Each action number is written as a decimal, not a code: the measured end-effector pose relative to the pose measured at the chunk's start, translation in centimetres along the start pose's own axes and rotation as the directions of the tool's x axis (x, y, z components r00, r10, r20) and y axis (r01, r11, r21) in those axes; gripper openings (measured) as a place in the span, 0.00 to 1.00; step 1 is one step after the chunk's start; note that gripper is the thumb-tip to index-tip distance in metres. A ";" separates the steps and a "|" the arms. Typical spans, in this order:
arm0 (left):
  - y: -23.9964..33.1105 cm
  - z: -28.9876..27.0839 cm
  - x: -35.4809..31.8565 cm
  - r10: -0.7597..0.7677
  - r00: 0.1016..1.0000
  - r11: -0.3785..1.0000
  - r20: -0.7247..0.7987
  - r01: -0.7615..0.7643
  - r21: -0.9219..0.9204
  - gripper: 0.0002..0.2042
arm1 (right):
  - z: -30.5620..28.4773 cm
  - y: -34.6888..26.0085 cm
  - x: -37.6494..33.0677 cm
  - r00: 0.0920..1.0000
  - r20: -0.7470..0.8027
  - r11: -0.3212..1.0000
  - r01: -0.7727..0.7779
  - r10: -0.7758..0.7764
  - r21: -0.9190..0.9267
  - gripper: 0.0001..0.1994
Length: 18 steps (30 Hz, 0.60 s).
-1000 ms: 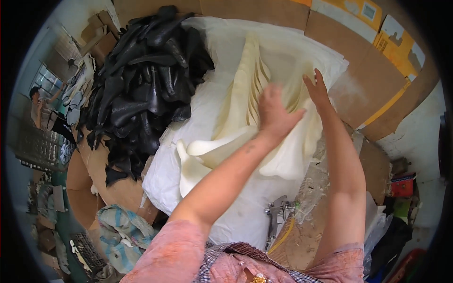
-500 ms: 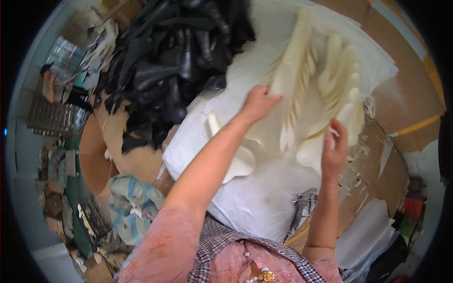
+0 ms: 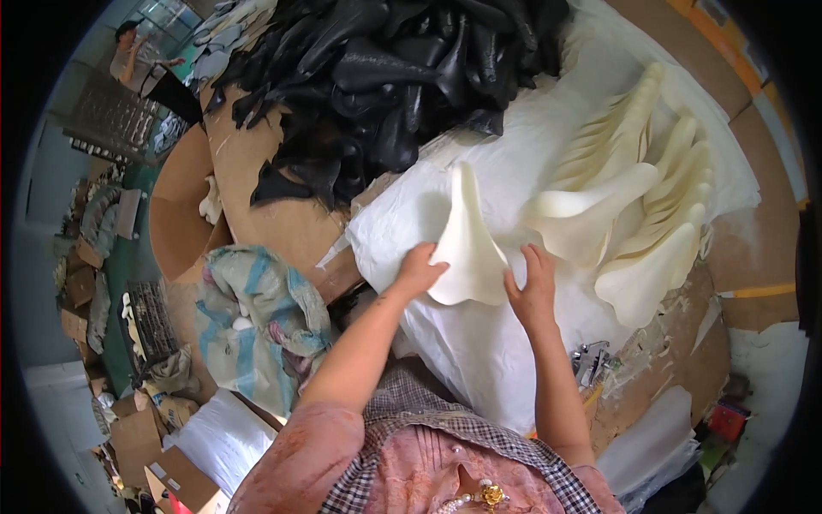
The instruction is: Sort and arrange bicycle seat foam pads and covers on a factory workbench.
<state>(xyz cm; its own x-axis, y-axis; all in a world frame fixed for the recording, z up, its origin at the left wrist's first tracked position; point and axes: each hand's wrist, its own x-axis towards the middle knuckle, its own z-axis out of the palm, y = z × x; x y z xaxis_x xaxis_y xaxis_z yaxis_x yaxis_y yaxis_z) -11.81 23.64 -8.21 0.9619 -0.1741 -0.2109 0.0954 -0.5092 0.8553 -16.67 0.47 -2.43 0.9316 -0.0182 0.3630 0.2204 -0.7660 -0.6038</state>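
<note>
Head view: one cream saddle-shaped pad (image 3: pixel 467 248) between the hands, over white sheeting (image 3: pixel 390 227). Left hand (image 3: pixel 419 272) at its left edge; cannot tell if it grips. Right hand (image 3: pixel 533 293) unclenched, fingers spread, thumb by the opposite edge. Nested cream pads (image 3: pixel 638 201) right of right hand; black saddle-shaped pieces (image 3: pixel 402 86) heaped beyond left; spray gun (image 3: pixel 591 361) nearer the body than right hand.

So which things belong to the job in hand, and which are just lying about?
Seemingly in the job:
cream piece, between left hand and right hand
stacked cream pieces
white sheet beneath

Seemingly lying about:
blue-striped sack
cardboard box
red object
</note>
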 end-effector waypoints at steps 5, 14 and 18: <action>4.2 -6.1 -3.7 0.187 0.976 0.979 0.113 -0.194 0.062 0.17 | 2.2 -3.2 -3.2 0.899 0.398 0.856 -0.343 0.182 0.386 0.25; -8.9 -16.0 -8.3 -0.076 0.852 0.966 -0.518 -0.065 -0.249 0.11 | -4.7 6.3 -8.9 0.825 -0.254 0.832 -0.543 0.504 -0.114 0.31; -24.1 -26.8 -16.2 -0.163 0.652 0.956 -0.740 0.289 0.044 0.06 | -2.8 -4.5 -3.1 0.895 -0.338 0.953 -0.243 0.293 0.183 0.21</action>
<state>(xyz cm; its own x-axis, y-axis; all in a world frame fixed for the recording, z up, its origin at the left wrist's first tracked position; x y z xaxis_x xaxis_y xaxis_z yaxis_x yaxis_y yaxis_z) -22.79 61.29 -12.75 0.8018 0.5931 0.0733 0.3575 -0.5744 0.7364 -21.38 2.16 1.10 0.8001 -0.4575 0.3879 0.0368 -0.6080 -0.7931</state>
